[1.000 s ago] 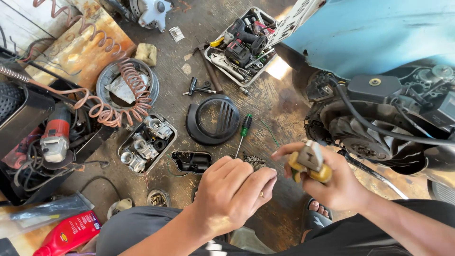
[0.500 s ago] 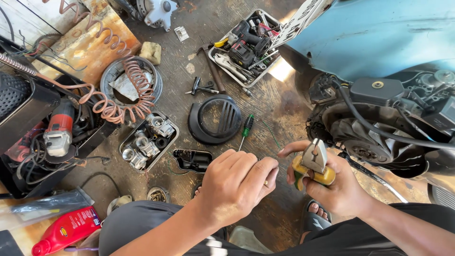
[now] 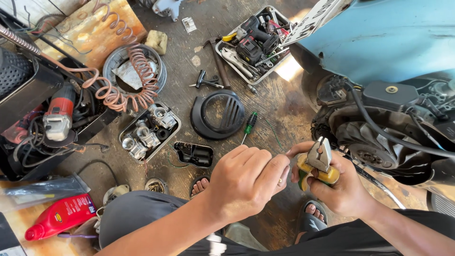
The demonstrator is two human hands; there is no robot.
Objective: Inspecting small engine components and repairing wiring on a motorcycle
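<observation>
My right hand (image 3: 339,187) grips yellow-handled pliers (image 3: 318,163), jaws pointing up, just in front of the scooter engine (image 3: 374,142). My left hand (image 3: 246,182) is curled beside it, fingertips pinched close to the pliers' handles; what it pinches is too small to see. A green-handled screwdriver (image 3: 249,124) lies on the floor just beyond my left hand, next to a round black fan cover (image 3: 218,114).
A metal tray with a carburettor (image 3: 149,130), a small black tray (image 3: 193,154), a tool tray with a drill (image 3: 251,42), an orange coiled hose (image 3: 125,80), a red angle grinder (image 3: 58,114), a red bottle (image 3: 61,215). The blue scooter body (image 3: 379,38) fills the right.
Both hands have stayed together in front of me; the right hand with the pliers shifted slightly. The view tilted a little, so floor items sit slightly higher and leftward.
</observation>
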